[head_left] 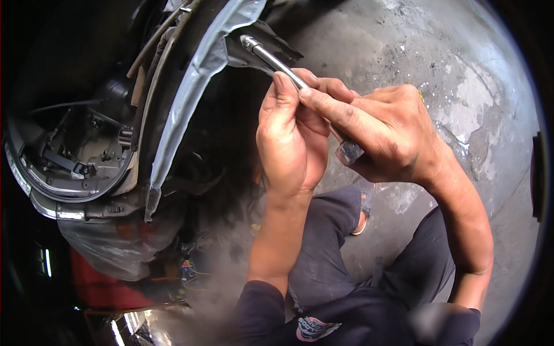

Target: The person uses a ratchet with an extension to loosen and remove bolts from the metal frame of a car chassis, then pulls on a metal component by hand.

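A silver socket tool (280, 66) is held slantwise, its shaft pinched in the fingers of the left hand (291, 138) and clasped by the curled right hand (386, 127). Left of the left hand, a pale panel edge (193, 81) is seen; beyond the right hand, the grey floor (485, 190) is shown.
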`<action>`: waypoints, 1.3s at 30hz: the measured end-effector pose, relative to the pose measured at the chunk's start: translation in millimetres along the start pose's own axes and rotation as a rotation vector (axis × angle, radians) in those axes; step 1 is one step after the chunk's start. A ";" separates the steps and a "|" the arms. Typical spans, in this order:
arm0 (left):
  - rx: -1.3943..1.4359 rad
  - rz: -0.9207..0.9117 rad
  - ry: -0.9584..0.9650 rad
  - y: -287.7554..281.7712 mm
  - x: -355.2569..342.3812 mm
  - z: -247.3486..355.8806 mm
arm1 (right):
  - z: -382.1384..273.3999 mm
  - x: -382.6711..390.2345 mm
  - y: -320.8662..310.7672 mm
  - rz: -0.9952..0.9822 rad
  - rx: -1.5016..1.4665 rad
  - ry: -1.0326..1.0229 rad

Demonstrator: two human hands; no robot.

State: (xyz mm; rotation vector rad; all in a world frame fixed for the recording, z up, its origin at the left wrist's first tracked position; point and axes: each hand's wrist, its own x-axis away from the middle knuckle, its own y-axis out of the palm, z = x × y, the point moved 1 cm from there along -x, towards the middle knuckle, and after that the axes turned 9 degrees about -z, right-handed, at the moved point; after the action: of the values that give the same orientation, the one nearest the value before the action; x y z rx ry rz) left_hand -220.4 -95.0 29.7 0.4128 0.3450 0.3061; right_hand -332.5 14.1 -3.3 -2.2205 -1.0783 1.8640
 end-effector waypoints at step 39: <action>0.078 0.325 -0.084 21.6 -12.8 34.7 | -23.2 -37.0 -6.4 0.105 -0.200 0.195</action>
State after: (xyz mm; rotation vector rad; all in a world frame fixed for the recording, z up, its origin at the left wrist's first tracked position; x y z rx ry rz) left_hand -223.2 -92.4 72.3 0.5584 0.2070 0.5922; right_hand -316.2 8.3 37.3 -2.5527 -1.1792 1.5933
